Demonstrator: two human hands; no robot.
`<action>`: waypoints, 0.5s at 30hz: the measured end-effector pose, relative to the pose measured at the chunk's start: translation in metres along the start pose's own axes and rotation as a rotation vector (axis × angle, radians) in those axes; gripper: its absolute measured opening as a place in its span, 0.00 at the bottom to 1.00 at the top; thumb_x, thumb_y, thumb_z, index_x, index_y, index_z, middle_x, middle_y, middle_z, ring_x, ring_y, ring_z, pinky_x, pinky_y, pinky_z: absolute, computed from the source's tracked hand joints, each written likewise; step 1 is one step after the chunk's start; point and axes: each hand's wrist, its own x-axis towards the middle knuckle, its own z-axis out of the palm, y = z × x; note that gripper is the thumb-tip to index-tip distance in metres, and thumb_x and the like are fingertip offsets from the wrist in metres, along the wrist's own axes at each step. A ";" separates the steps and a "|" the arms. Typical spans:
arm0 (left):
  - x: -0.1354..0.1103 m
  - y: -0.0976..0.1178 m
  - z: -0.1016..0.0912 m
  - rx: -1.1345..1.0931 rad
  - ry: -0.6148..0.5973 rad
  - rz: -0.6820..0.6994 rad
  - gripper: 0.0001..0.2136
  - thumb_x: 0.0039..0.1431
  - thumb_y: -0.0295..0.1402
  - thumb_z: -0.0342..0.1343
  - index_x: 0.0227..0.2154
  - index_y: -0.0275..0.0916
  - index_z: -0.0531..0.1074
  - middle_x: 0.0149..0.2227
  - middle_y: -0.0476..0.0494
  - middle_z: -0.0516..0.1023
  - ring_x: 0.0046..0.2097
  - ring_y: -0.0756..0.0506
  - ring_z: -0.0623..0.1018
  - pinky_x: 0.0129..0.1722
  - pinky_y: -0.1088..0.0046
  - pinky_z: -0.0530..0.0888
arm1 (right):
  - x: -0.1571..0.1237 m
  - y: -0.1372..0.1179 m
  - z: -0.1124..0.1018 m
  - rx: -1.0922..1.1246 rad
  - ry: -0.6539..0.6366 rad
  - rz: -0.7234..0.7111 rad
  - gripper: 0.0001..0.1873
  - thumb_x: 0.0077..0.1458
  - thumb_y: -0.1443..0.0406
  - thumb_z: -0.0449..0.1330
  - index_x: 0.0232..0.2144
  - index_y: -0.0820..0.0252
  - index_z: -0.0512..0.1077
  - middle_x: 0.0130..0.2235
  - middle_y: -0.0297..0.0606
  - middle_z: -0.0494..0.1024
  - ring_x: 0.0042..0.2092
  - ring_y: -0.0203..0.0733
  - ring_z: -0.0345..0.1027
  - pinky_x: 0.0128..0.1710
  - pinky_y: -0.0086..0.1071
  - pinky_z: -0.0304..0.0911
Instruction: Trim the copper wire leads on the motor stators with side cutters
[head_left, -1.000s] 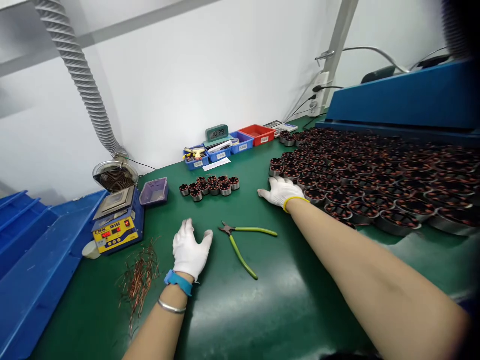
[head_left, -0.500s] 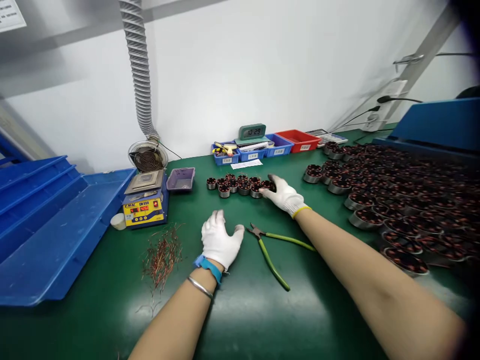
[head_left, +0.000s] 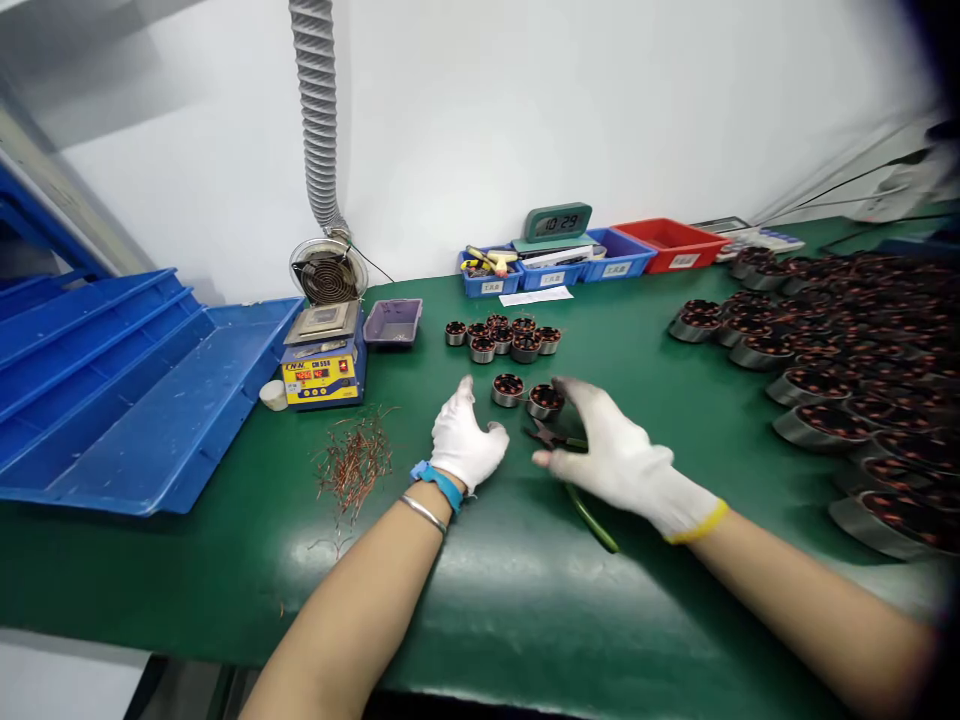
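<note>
My right hand (head_left: 611,450), in a white glove, hovers above the cutting pliers (head_left: 546,434) with thumb and fingers apart. Its fingertips are at the right side of a motor stator (head_left: 545,401) with copper windings and a metal rim; whether they touch it I cannot tell. A second stator (head_left: 508,390) stands just left of that one. My left hand (head_left: 469,440), gloved too, is open and empty over the table, left of the pliers. One green handle (head_left: 592,520) shows below my right hand; the other is mostly hidden. Behind stands a small group of stators (head_left: 501,340).
Cut copper wires (head_left: 356,462) lie left of my left hand. A yellow-blue heating unit (head_left: 324,375), a purple tray (head_left: 393,322) and a large blue tray (head_left: 172,400) stand left. Many stators (head_left: 825,420) cover the right side. Small bins (head_left: 615,256) and a clock (head_left: 558,222) line the wall.
Two stators have come away from the group towards me. My right hand has come back with them, over the pliers. The view has shifted, and my left hand remains open.
</note>
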 end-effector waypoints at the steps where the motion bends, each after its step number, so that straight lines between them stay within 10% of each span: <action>1: 0.002 -0.001 0.000 0.006 0.003 -0.007 0.37 0.52 0.33 0.57 0.65 0.34 0.54 0.59 0.36 0.70 0.61 0.40 0.70 0.63 0.63 0.65 | -0.015 -0.007 0.000 -0.076 -0.006 -0.054 0.48 0.44 0.49 0.63 0.64 0.64 0.58 0.63 0.52 0.63 0.61 0.61 0.61 0.57 0.48 0.63; 6: 0.019 0.005 0.007 0.095 -0.020 0.045 0.41 0.50 0.40 0.60 0.66 0.33 0.53 0.58 0.34 0.71 0.59 0.37 0.71 0.62 0.62 0.67 | -0.052 -0.006 -0.006 -0.340 -0.119 -0.097 0.28 0.57 0.57 0.50 0.58 0.62 0.67 0.57 0.51 0.71 0.52 0.57 0.69 0.47 0.47 0.69; 15: 0.037 0.015 0.012 -0.039 -0.144 0.122 0.37 0.50 0.35 0.61 0.64 0.44 0.57 0.56 0.45 0.73 0.55 0.42 0.75 0.59 0.66 0.71 | -0.024 0.021 -0.023 -0.494 -0.079 0.164 0.24 0.59 0.59 0.50 0.54 0.61 0.71 0.50 0.53 0.74 0.43 0.60 0.72 0.34 0.49 0.69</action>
